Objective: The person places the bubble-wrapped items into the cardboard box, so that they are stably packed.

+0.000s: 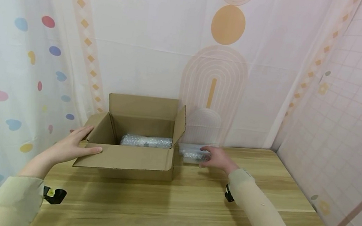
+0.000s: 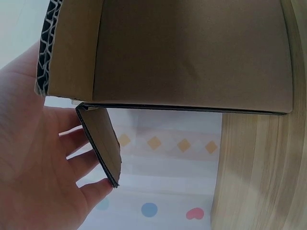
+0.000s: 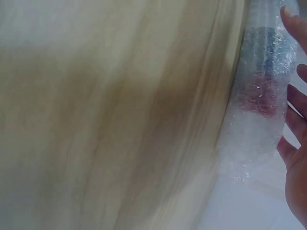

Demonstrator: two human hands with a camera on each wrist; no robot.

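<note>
An open cardboard box [image 1: 125, 160] stands on the wooden table [image 1: 173, 205], with a bubble-wrapped bundle [image 1: 146, 141] lying inside along its back wall. My left hand [image 1: 74, 146] rests on the box's left flap with straight fingers, the thumb lying along the front flap. The left wrist view shows that hand [image 2: 33, 167] flat against the flap of the box [image 2: 192, 52]. A second bubble-wrapped bundle [image 1: 190, 152] lies on the table just right of the box. My right hand [image 1: 217, 159] reaches onto it. Up close, its fingers [image 3: 295, 143] are spread beside the bundle [image 3: 259, 110], not closed round it.
Patterned curtains hang close behind the table and along both sides. The table's right edge runs near the pink grid curtain [image 1: 343, 141]. Bare wood lies in front of the box and to the right of my right arm.
</note>
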